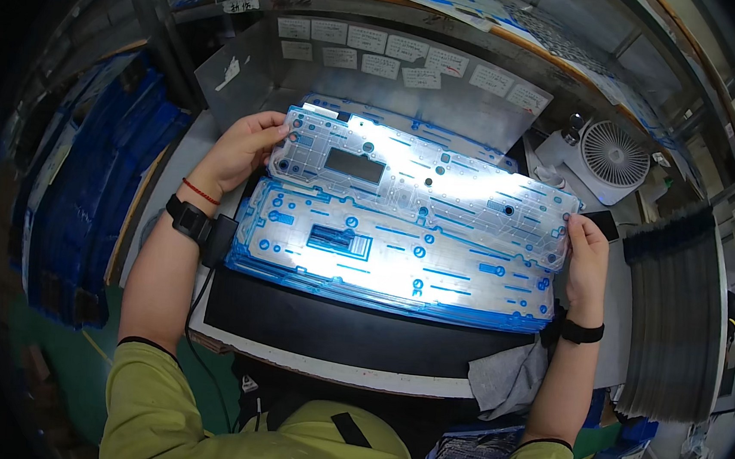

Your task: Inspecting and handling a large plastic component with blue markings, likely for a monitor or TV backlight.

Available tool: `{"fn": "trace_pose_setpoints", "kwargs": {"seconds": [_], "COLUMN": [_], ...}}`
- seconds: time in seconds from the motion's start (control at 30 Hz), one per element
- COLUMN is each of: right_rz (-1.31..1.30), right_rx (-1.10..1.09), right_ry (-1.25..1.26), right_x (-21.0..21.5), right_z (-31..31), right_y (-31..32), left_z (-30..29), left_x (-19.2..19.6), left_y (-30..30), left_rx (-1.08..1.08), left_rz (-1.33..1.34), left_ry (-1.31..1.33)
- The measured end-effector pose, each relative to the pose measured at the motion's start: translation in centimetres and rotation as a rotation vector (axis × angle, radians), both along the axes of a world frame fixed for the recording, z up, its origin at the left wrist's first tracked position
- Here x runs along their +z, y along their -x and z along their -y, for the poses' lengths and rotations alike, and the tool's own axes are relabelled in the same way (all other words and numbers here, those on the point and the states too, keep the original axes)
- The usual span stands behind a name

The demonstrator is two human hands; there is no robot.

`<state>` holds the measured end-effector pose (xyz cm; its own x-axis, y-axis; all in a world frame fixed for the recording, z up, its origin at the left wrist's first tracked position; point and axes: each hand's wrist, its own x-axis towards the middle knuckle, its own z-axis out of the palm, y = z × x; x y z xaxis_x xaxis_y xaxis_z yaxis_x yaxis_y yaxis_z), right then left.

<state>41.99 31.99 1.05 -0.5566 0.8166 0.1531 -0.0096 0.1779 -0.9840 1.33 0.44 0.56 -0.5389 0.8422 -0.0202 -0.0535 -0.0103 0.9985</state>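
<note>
The left hand (242,149) is closed on the left end of a clear panel (457,189), thumb and fingers pinching its upper corner. The right hand (586,251) pinches the opposite end, toward the right of the frame. The panel thus spans the gap between the hands, at frame centre; gripping both ends probably keeps so long and thin a piece from sagging and leaves its face unobstructed.

Just below it in the frame lies a stack (395,262) of blue-edged sheets, partly covered by the panel; whether the two touch I cannot tell. The stack's long side runs roughly along the panel's, likely so that both ends stay within reach. More sheets (482,148) show behind the panel's upper edge.

Further out, a black mat (317,325) lies under the stack's near side, with a grey cloth (507,379) at lower right. A white fan (612,158) stands at upper right, and a metal screen (260,57) bearing paper notes (366,39) rises at top centre.
</note>
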Motion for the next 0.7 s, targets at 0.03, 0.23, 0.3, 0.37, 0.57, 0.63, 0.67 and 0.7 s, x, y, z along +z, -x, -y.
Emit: {"fn": "trace_pose_setpoints", "kwargs": {"seconds": [0.03,0.23,0.3,0.37,0.57,0.63,0.67,0.7], "right_rz": [-0.017,-0.038,-0.062,-0.111,-0.074,-0.145,-0.181,-0.152], "right_rx": [-0.011,0.019,-0.002,-0.061,0.006,-0.014,-0.025,-0.004], "right_ry": [0.016,0.026,0.029,0.042,-0.016,0.08,0.127,0.075], "right_x": [-0.1,0.2,0.2,0.1,0.5,1.3,1.6,1.0], "right_z": [0.0,0.1,0.2,0.6,0.1,1.4,1.8,1.2], "right_y": [0.1,-0.1,0.1,0.7,-0.5,0.1,0.3,0.1], "left_z": [0.0,0.1,0.0,0.1,1.2,0.9,0.7,0.5], "left_x": [0.0,-0.2,-0.2,-0.3,-0.1,0.3,0.4,0.5], "left_y": [0.0,0.2,0.2,0.3,1.7,1.1,0.7,0.3], "left_rx": [-0.001,0.0,0.009,-0.001,-0.136,-0.069,-0.011,0.047], "left_rz": [-0.001,-0.014,-0.013,-0.007,0.131,0.155,0.148,0.142], "left_ry": [-0.004,-0.019,-0.021,-0.033,-0.212,-0.231,-0.182,-0.132]}}
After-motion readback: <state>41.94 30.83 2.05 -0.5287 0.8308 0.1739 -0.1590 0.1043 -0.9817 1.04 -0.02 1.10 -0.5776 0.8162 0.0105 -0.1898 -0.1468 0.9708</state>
